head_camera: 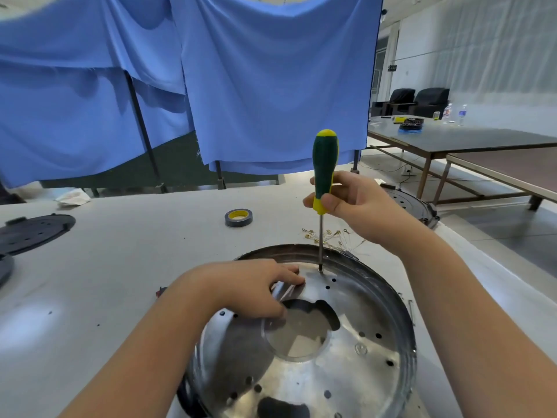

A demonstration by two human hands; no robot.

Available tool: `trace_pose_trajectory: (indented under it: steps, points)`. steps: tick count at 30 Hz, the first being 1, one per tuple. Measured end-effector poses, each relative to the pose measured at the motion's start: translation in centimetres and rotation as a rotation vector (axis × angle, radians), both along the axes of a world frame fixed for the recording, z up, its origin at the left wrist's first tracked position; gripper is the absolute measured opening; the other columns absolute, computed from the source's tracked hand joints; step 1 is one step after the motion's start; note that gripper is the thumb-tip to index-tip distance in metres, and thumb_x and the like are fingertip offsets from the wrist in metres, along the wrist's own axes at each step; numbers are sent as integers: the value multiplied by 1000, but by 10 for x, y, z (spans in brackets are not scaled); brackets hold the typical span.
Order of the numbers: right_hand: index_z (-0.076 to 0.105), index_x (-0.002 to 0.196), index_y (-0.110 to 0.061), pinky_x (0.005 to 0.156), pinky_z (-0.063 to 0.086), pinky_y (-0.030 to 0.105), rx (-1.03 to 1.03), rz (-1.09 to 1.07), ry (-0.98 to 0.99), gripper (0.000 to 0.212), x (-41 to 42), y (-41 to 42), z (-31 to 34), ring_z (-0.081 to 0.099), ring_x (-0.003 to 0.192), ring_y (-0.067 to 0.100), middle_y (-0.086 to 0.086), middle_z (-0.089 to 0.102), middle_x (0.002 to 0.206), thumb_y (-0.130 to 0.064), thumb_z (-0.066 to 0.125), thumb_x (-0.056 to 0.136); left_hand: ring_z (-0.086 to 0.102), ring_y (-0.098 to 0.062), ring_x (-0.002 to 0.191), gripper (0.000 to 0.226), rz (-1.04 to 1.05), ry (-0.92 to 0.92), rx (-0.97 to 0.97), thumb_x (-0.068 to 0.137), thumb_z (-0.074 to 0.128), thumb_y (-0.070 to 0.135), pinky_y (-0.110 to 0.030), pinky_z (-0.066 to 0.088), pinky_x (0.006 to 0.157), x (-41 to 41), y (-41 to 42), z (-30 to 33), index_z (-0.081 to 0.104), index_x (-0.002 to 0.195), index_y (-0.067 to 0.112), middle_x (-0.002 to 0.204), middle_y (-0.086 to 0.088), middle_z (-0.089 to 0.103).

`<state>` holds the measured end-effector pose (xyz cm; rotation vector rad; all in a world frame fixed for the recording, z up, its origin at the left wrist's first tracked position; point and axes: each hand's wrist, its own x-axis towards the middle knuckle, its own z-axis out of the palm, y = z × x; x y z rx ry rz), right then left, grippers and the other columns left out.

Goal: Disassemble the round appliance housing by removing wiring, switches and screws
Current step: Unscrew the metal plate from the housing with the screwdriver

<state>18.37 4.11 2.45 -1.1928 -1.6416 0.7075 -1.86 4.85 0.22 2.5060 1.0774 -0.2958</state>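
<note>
One round metal housing [346, 342] lies on the white tabletop [120, 251], its near edge cut off by the frame. One right hand [352, 200] grips the green-and-yellow screwdriver [324, 170], held upright with its tip on the housing's far inner floor; the screw under the tip is too small to make out. One left hand [253, 285] rests inside the housing, fingers loosely bent, holding nothing. One tape roll [238, 217] lies beyond. A tangle of thin wires [334, 236] sits behind the rim, uncountable. Two black discs [33, 232] lie left, one cropped
</note>
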Motion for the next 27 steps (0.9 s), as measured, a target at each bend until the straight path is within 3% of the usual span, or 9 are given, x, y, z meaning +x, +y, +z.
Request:
trace_pose_trajectory:
  steps: [4, 6, 8, 10, 13, 17, 20, 23, 27]
  points:
    - [59, 101, -22, 90, 51, 27, 37, -15, 72, 15, -8, 4, -5, 68, 95, 11, -2, 73, 95, -10, 59, 92, 55, -13, 119, 48, 85, -204, -7, 90, 60, 33, -26, 43, 99, 22, 15, 15, 50, 136, 22, 135, 4, 57]
    - [59, 101, -21, 87, 53, 26, 54, -14, 73, 15, -12, 6, -8, 68, 95, 13, -2, 73, 94, -10, 59, 91, 64, -16, 98, 31, 159, -443, -27, 91, 60, 25, -18, 49, 80, 37, 20, 9, 61, 119, 14, 110, 1, 69]
    - [57, 106, -19, 80, 55, 25, 53, -22, 71, 14, -14, 8, -10, 67, 98, 14, -3, 72, 95, -13, 56, 93, 66, -20, 87, 19, 262, -642, -25, 93, 58, 20, -19, 50, 71, 48, 22, -3, 63, 109, 12, 92, -1, 70]
    - [56, 110, -17, 76, 56, 26, 38, -39, 95, 16, -13, 9, -12, 66, 99, 14, -4, 71, 94, -14, 53, 95, 66, -21, 88, 13, 300, -771, 5, 94, 57, 17, -24, 51, 75, 53, 25, -15, 65, 103, 14, 88, -2, 69]
    - [57, 107, -16, 84, 56, 34, 36, -62, 149, 15, -13, 9, -13, 66, 97, 14, -3, 70, 91, -11, 48, 97, 67, -14, 86, 16, 319, -910, 33, 94, 54, 10, -21, 54, 77, 56, 27, -20, 67, 103, 13, 88, 1, 70]
    - [58, 101, -22, 88, 53, 37, 69, -101, 182, 13, -20, 9, -19, 63, 95, 14, 1, 67, 95, -13, 52, 95, 69, -9, 81, 17, 329, -963, 30, 95, 53, 7, -15, 55, 73, 57, 27, -22, 68, 102, 9, 86, 2, 72]
    - [58, 100, -28, 72, 49, 17, 137, -196, 112, 20, -21, 9, -23, 61, 89, 2, -7, 65, 94, -31, 69, 83, 70, -13, 86, 20, 304, -919, 112, 95, 54, 9, -24, 55, 81, 57, 26, -21, 70, 105, 8, 94, -4, 74]
    - [57, 93, -31, 55, 49, 11, 164, -245, 234, 35, -19, 8, -20, 64, 65, -2, -8, 67, 74, -23, 82, 69, 69, -14, 85, 15, 294, -915, 151, 93, 54, 7, -28, 55, 82, 58, 25, -20, 68, 95, 11, 89, -2, 72]
    - [58, 90, -33, 63, 54, 15, 147, -219, 259, 33, -17, 9, -18, 68, 65, 4, -7, 70, 71, -15, 80, 73, 68, -14, 81, 11, 310, -923, 162, 91, 59, 9, -27, 54, 79, 58, 26, -20, 64, 86, 18, 78, 5, 67]
